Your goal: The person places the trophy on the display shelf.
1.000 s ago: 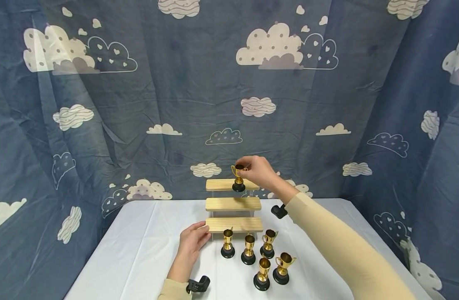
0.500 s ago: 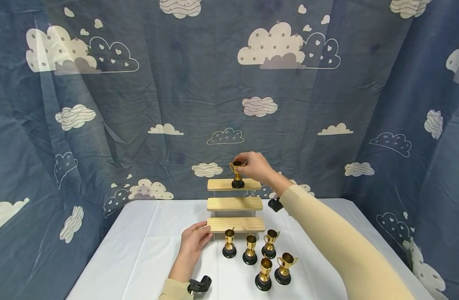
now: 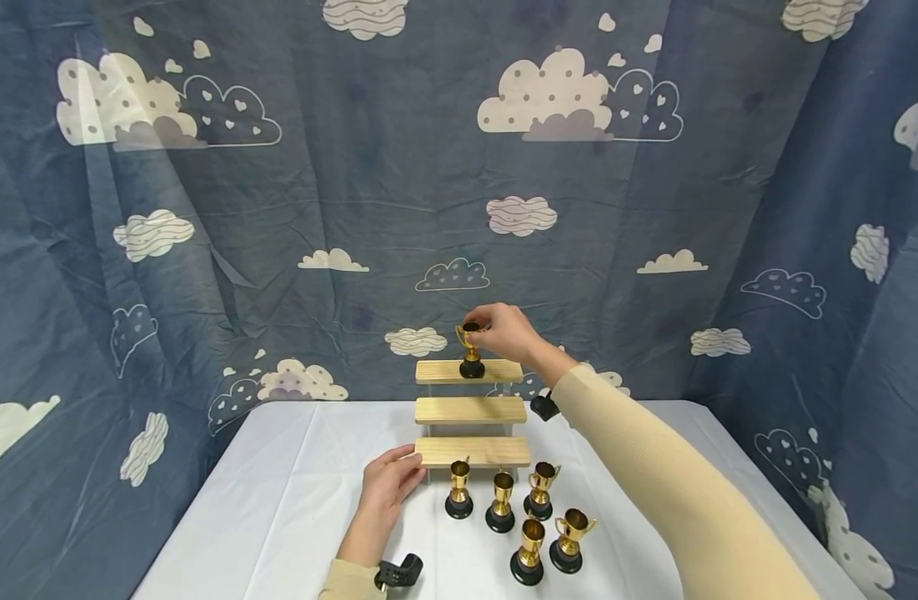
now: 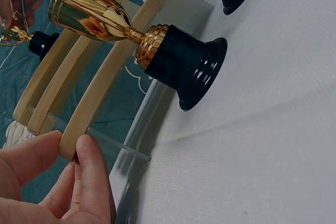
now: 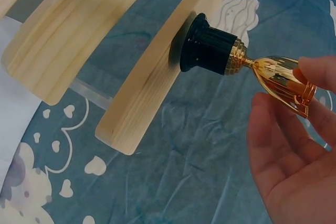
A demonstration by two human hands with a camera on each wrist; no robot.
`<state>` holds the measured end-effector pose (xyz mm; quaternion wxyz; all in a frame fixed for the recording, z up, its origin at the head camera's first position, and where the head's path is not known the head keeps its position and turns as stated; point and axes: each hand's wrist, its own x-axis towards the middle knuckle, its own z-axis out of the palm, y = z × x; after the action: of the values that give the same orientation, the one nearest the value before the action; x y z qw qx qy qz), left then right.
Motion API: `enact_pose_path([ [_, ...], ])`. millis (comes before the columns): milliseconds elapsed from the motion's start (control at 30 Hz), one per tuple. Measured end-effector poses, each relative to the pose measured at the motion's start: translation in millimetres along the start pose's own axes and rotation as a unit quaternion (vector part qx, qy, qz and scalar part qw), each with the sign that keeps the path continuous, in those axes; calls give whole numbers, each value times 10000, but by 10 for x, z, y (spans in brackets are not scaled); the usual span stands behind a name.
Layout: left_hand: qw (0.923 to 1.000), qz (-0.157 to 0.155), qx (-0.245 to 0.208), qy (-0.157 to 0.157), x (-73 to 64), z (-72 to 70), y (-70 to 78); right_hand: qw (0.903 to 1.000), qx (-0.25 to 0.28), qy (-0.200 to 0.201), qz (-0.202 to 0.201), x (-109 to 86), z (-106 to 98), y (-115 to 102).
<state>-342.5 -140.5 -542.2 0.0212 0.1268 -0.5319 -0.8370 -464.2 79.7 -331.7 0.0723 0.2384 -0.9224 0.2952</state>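
Note:
My right hand (image 3: 506,332) pinches the cup of a small gold trophy (image 3: 471,360) between thumb and fingers. The trophy stands upright, its black base (image 5: 210,45) at the top board (image 5: 157,66) of a three-step wooden shelf, near the middle of that board. My left hand (image 3: 386,492) pinches the left end of the lowest board (image 3: 472,452) between thumb and fingers, as the left wrist view also shows. In front of the shelf, several more gold trophies with black bases stand upright; the nearest to my left hand is one trophy (image 3: 459,490).
The shelf's middle board (image 3: 470,410) sits between the other two, on clear supports. Other trophies, such as the front one (image 3: 529,552) and the right one (image 3: 571,540), stand on the white-covered table (image 3: 278,500). A blue cloud-patterned curtain (image 3: 368,167) hangs close behind.
My right hand has carried the trophy slightly left and back, bringing its base from the top board's front edge onto the board. The left hand keeps its grip on the lowest board.

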Motion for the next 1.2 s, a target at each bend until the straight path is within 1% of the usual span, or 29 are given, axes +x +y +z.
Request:
enact_pose_path([
  [367,10000,-37,0,-58,-6,-26,-5,9998,80,-103,158,28,61,55],
  [633,10000,-33,-40,-47,29,-23,-25,9999,114,-61,72,26,61,65],
  [833,10000,-6,-66,-10,22,-16,-21,9999,116,16,65,39,90,91],
  [1067,9998,55,-92,-148,7,-30,-9,9991,394,73,129,38,122,119],
  [1200,9999,33,-102,-104,4,-23,-1,9983,565,108,114,49,139,140],
])
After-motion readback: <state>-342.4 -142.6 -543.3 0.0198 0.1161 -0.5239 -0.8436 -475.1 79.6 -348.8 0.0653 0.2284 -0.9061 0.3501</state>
